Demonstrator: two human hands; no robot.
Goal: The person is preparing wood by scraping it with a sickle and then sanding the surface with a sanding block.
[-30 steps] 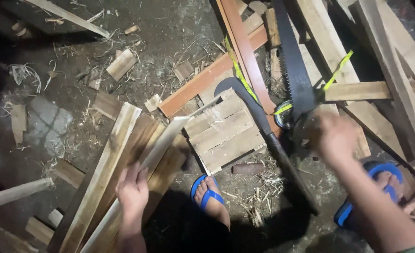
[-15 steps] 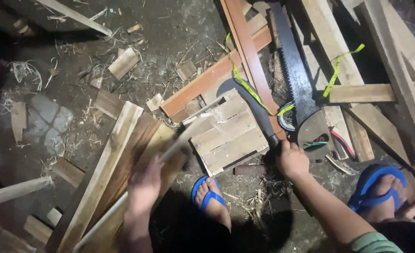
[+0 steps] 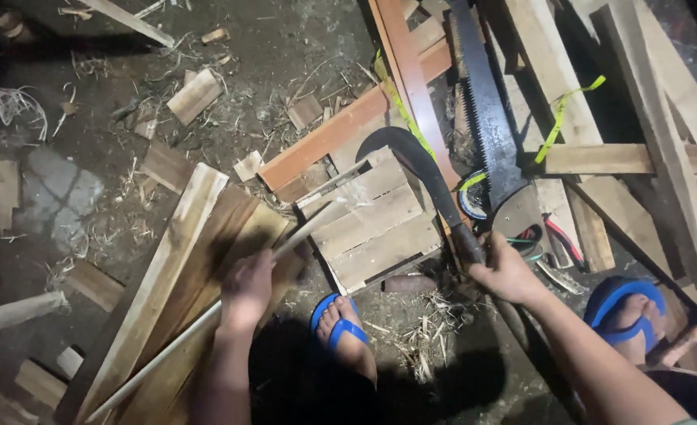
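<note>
Left hand (image 3: 246, 290) gripping thin stick (image 3: 207, 315), right hand (image 3: 506, 271) clutching curved machete (image 3: 427, 177)

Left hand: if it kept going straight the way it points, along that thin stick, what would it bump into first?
Probably the small slatted wooden pallet. The left hand grips a thin stick that runs up and right, and its far end lies over the pallet's slats. Depth is hard to judge.
</note>
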